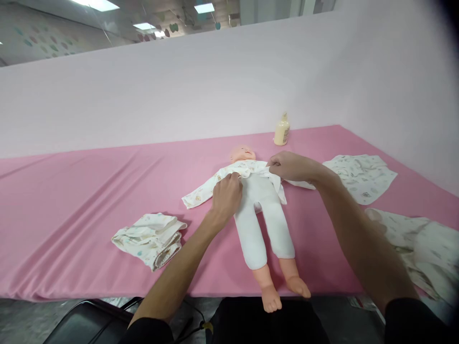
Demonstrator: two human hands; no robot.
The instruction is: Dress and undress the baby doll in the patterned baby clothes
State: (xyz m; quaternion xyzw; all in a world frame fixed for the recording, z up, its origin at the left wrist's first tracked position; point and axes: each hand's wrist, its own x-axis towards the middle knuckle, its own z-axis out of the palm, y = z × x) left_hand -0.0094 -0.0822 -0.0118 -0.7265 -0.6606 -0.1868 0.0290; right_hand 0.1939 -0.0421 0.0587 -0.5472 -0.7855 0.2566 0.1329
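Observation:
A baby doll (263, 191) with a white cloth body lies on its back, its head away from me and its bare feet over the table's near edge. It wears a white printed baby shirt (204, 192), with one long sleeve spread out to the left. My left hand (227, 193) is closed on the shirt's edge at the doll's left-hand side as I look. My right hand (287, 165) pinches the shirt's opposite edge near the chest. The shirt's lower part is bunched up, so the white belly shows between my hands.
A pink cloth (89, 200) covers the table. A folded printed garment (150, 241) lies at left. Printed cloths (362, 177) lie at right, with another crumpled garment (430, 243) nearer. A cream pump bottle (282, 130) stands by the white wall (179, 95). A black chair (89, 322) is below.

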